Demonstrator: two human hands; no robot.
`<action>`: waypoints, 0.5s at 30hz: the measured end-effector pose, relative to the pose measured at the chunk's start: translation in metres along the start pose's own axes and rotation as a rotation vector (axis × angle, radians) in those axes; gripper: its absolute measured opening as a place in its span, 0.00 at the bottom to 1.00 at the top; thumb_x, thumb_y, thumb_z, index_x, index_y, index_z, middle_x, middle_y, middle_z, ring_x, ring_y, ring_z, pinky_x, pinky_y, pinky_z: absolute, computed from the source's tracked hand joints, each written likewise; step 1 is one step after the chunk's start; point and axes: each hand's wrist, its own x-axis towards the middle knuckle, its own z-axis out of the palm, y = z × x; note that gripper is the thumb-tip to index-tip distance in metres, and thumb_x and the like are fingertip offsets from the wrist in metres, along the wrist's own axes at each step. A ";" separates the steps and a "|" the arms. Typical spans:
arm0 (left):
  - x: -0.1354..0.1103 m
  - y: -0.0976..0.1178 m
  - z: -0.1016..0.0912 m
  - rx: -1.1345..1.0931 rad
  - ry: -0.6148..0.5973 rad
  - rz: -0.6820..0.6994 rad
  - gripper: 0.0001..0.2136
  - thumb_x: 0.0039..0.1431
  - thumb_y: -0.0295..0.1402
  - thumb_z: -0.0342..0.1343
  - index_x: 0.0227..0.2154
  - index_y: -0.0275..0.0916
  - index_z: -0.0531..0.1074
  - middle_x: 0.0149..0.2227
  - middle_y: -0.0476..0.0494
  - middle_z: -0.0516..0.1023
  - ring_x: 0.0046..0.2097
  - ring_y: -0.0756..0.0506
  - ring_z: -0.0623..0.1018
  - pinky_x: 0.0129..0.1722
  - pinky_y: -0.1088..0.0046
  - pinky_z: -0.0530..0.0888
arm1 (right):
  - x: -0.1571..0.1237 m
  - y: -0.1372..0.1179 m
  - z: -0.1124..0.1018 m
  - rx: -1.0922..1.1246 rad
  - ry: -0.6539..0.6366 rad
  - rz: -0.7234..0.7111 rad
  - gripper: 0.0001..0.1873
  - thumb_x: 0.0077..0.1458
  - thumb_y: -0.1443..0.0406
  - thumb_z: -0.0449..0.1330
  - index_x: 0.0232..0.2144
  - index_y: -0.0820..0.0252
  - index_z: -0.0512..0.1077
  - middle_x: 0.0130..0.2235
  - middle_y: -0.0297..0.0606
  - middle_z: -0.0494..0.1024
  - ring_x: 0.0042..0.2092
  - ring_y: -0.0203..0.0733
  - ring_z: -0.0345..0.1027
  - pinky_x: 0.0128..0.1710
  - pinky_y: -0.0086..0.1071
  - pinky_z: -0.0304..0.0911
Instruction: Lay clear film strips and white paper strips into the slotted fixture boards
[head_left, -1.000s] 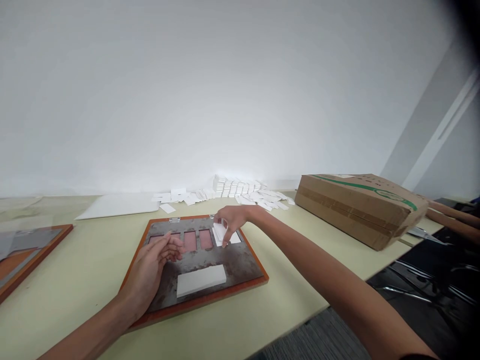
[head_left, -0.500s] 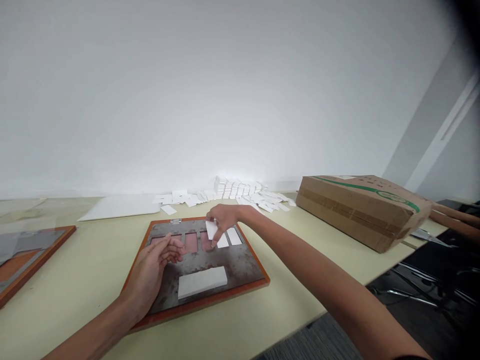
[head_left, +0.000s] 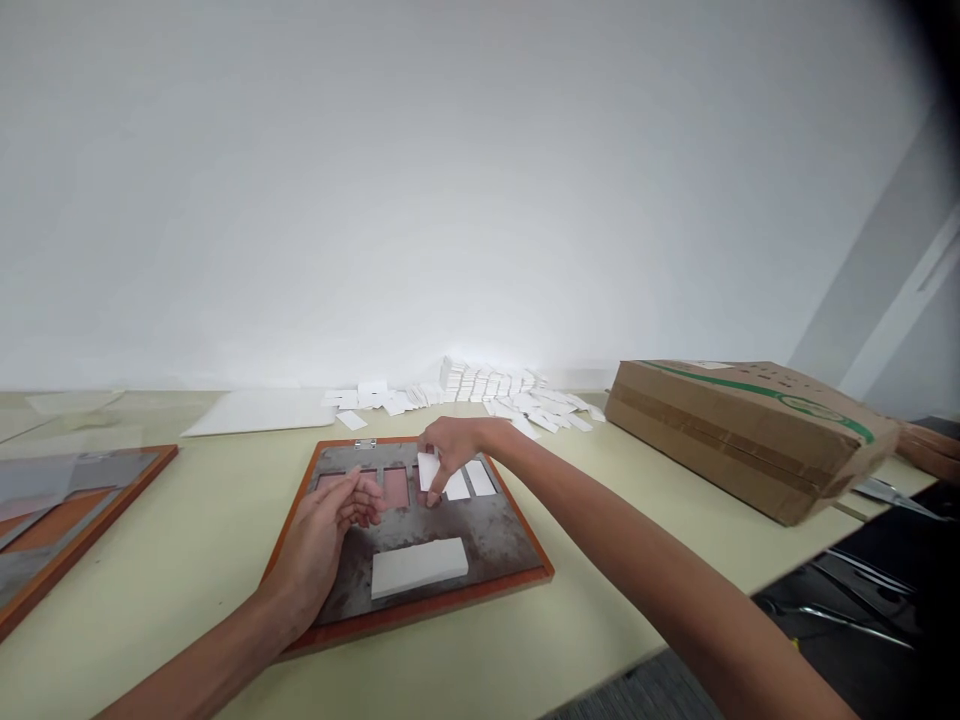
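Observation:
A dark metal plate in an orange wooden frame [head_left: 517,530] lies in front of me, with a row of rectangular slots showing red beneath. My right hand [head_left: 450,445] pinches a small white card [head_left: 428,470] and holds it over the third slot from the right. Two slots to its right hold white cards [head_left: 469,483]. My left hand [head_left: 326,540] rests on the plate's left side, fingers loosely curled and holding nothing. A stack of white cards [head_left: 419,566] lies on the plate's near part.
Several loose and stacked white cards [head_left: 487,390] lie along the wall behind the frame, beside a white sheet [head_left: 259,412]. A cardboard box [head_left: 750,430] sits at the right. A second framed plate [head_left: 60,510] lies at the left. The table edge runs near right.
My right hand has moved left along the slot row, leaving cards in the two rightmost slots, and now holds a card over the following slot. The view has shifted slightly.

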 end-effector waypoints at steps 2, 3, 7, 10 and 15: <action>-0.001 0.000 0.000 0.001 -0.001 0.000 0.20 0.43 0.51 0.70 0.23 0.35 0.78 0.26 0.39 0.80 0.30 0.43 0.76 0.32 0.68 0.73 | 0.001 0.000 0.000 0.013 0.008 -0.002 0.38 0.30 0.37 0.75 0.32 0.58 0.71 0.35 0.36 0.76 0.39 0.47 0.69 0.32 0.34 0.57; -0.001 0.000 0.000 0.002 -0.001 0.000 0.21 0.43 0.51 0.70 0.23 0.35 0.78 0.26 0.39 0.80 0.30 0.43 0.76 0.32 0.68 0.73 | 0.001 0.000 0.000 0.018 0.014 -0.003 0.39 0.29 0.37 0.75 0.33 0.59 0.71 0.36 0.36 0.76 0.39 0.48 0.69 0.32 0.34 0.58; -0.001 0.001 0.000 0.004 -0.004 -0.003 0.21 0.44 0.51 0.69 0.23 0.36 0.77 0.26 0.39 0.79 0.30 0.43 0.76 0.33 0.68 0.73 | 0.004 0.001 0.001 0.020 0.017 -0.014 0.39 0.28 0.37 0.75 0.32 0.58 0.72 0.35 0.36 0.77 0.40 0.48 0.70 0.32 0.33 0.58; 0.000 0.000 0.000 0.004 -0.001 -0.006 0.21 0.44 0.51 0.69 0.23 0.35 0.77 0.25 0.39 0.79 0.29 0.43 0.76 0.32 0.68 0.72 | 0.007 0.001 0.001 0.010 0.013 -0.024 0.37 0.28 0.37 0.75 0.28 0.58 0.72 0.33 0.35 0.76 0.39 0.48 0.70 0.32 0.33 0.57; 0.001 -0.002 -0.001 0.004 0.002 -0.001 0.21 0.44 0.52 0.69 0.23 0.36 0.77 0.25 0.40 0.79 0.29 0.42 0.76 0.32 0.67 0.72 | 0.011 0.004 0.003 -0.008 0.009 -0.030 0.37 0.27 0.37 0.75 0.27 0.58 0.72 0.30 0.34 0.74 0.37 0.48 0.69 0.32 0.34 0.55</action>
